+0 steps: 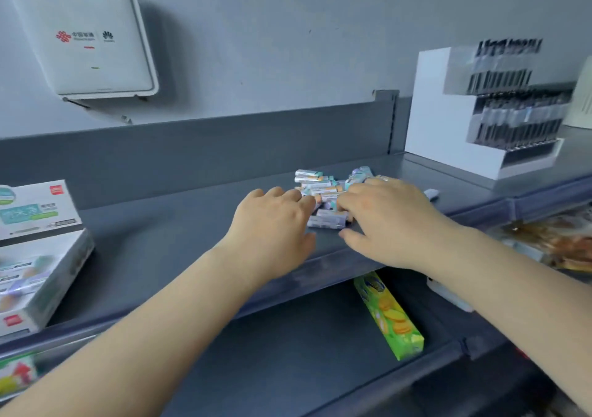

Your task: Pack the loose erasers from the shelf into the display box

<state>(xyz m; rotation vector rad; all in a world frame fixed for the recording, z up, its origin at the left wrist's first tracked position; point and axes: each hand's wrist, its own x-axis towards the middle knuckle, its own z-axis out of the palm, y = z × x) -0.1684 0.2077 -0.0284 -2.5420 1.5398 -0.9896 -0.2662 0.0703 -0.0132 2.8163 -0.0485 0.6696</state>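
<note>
Both hands rest on the shelf (160,250), left hand (272,221) and right hand (384,221) loosely spread either side of the erasers (323,192), lying crosswise; display box (38,256) at the left edge.

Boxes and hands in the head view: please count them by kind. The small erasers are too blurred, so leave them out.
Hands: 2, left hand and right hand
Display box: 1
Green biscuit box: 1
White pen stand: 1
White wall device: 1
Total: 6
</note>
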